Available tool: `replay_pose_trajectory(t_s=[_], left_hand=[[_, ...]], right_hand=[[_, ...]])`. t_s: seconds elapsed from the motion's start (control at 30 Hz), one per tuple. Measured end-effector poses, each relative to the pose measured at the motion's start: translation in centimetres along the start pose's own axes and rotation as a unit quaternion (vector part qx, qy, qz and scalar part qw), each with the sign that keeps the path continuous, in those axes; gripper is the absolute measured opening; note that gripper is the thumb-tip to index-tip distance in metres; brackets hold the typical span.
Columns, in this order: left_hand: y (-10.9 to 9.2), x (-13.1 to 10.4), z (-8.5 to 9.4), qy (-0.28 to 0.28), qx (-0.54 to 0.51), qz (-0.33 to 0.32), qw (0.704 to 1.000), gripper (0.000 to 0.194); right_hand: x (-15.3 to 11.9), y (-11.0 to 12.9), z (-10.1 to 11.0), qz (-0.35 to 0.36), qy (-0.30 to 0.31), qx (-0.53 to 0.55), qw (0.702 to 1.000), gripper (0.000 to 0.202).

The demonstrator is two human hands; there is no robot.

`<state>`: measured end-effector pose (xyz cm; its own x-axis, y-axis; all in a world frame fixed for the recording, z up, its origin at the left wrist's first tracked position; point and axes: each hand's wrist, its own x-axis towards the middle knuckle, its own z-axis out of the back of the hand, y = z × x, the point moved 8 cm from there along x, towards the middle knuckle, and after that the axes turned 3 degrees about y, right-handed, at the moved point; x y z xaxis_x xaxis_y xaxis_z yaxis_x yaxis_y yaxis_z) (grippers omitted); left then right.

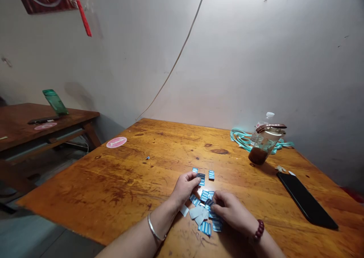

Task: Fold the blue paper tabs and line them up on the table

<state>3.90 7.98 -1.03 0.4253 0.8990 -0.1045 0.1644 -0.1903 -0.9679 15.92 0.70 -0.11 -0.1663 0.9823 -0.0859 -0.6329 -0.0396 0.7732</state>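
My left hand [184,187] pinches a small dark card [201,175] above a blue-and-white striped card. Closer to me, my right hand [231,209] is closed on another dark card [209,202] at the edge of a loose pile. The pile mixes blue-and-white striped cards [205,228] with plain pale cards [198,212], some overlapping. Beyond my hands lies a separate striped card [211,175]; one more is partly hidden behind my left hand. What is printed on the cards is too small to read.
The wooden table [136,186] bears a black phone [307,201] at right, small white pieces [280,169], a cup of dark liquid [263,148], a clear bottle [269,115] and turquoise straps [239,137]. A round pink sticker [116,142] marks the left edge. A second table [21,112] stands left.
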Motion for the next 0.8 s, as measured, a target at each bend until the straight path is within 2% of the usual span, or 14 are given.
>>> replay_pose_trajectory(t_s=[0.1, 0.2, 0.33, 0.4, 0.53, 0.67, 0.8], left_hand=[[0.0, -0.1, -0.1, 0.002, 0.006, 0.003, 1.000, 0.019], [-0.3, -0.3, -0.6, 0.016, 0.018, -0.007, 1.000, 0.017], [-0.4, -0.7, -1.4, 0.032, 0.016, -0.004, 0.999, 0.018], [-0.3, -0.9, -1.8, 0.036, 0.005, 0.001, 0.999, 0.019], [0.1, -1.2, -2.3, 0.044, -0.010, 0.002, 0.999, 0.019], [0.9, -1.0, -2.3, 0.054, -0.031, 0.011, 0.998, 0.020], [1.6, -0.8, -2.4, 0.060, -0.056, 0.023, 0.996, 0.022]], right_hand=[[0.1, -0.1, 1.0, -0.003, -0.034, 0.116, 0.993, 0.009], [0.3, -0.3, 0.9, -0.030, -0.033, 0.241, 0.969, 0.012], [0.6, 0.5, 0.5, -0.018, -0.036, 0.304, 0.952, 0.020], [0.7, 0.9, 0.5, -0.006, -0.051, 0.273, 0.961, 0.026], [0.5, 1.8, 0.8, 0.014, -0.101, 0.121, 0.987, 0.036], [0.4, 1.9, 1.0, 0.009, -0.120, 0.016, 0.993, 0.044], [0.5, 1.6, 0.8, 0.006, -0.115, -0.020, 0.993, 0.047]])
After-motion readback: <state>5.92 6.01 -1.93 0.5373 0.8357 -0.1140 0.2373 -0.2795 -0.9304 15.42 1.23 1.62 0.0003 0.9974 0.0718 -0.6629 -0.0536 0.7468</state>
